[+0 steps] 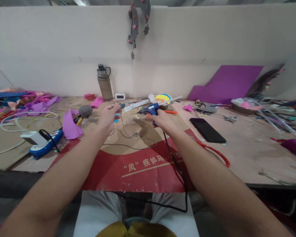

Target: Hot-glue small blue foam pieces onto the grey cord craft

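My right hand [162, 120] is wrapped round a blue glue gun [151, 109] whose nozzle points left; its black cord [180, 174] trails back over the table edge to my lap. My left hand [110, 115] is closed in a pinch on a small grey piece [122, 106] held just left of the nozzle. A thin grey thread [128, 135] hangs from that piece and loops over the red and tan cardboard sheet [143, 168] under both hands.
A grey yarn ball [85, 111], purple felt scraps [70, 126], a power strip [43, 143] and white cables lie left. A bottle [104, 83] stands at the back wall. A black phone [207, 130], red scissors [215, 153] and a purple sheet [227, 84] are right.
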A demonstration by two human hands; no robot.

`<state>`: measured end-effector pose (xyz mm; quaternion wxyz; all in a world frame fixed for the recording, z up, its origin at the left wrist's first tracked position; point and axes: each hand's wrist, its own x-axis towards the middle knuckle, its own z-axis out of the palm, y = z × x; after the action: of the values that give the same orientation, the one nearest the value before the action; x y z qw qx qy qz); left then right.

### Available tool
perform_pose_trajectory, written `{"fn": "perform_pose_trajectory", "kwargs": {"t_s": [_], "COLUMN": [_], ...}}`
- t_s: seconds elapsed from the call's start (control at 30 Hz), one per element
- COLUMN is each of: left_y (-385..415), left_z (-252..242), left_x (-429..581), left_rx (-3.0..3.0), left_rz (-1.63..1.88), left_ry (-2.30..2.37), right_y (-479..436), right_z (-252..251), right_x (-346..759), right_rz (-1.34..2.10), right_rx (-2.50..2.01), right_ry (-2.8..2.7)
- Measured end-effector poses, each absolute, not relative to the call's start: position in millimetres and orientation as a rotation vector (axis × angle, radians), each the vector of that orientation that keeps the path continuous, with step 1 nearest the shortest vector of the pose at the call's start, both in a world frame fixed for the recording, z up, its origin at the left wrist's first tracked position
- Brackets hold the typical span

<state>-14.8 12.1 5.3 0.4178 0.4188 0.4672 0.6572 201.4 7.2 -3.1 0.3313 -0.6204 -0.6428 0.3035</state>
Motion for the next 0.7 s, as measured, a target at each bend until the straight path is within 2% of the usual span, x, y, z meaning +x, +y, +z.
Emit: {"fn": "perform_pose_trajectory", "kwargs": {"t_s": [0.13, 0.23, 0.3, 0.43, 0.53, 0.6, 0.7], "left_y": [6, 1, -2, -7, -11, -12, -10], "left_z": [5, 5, 5, 6, 8, 9, 7], "left_x": [-5, -1, 0, 3, 6, 8, 9], "left_rx": [1.329, 1.538, 1.68, 1.858, 1.902, 1.881, 1.793], "left_rz": [1.718, 1.765, 1.77, 1.737, 1.712, 1.706, 1.706], "left_ry": [1.247, 1.258, 1.286, 1.352, 1.355, 1.34, 1.289], "right_y": [10, 5, -1, -13, -19, -20, -19], "right_z": [-6, -3, -1, -2, -3, -3, -3], "right_x": [212, 204, 189, 149, 133, 131, 134], "right_rz": [0.365, 0.2, 0.335, 1.067, 1.381, 1.408, 1.207], "right_rx": [-1.888, -1.702, -1.426, -0.876, -0.672, -0.659, -0.731], "right_ry": [-1.925, -1.849, -1.731, -1.368, -1.164, -1.14, -1.231]}}
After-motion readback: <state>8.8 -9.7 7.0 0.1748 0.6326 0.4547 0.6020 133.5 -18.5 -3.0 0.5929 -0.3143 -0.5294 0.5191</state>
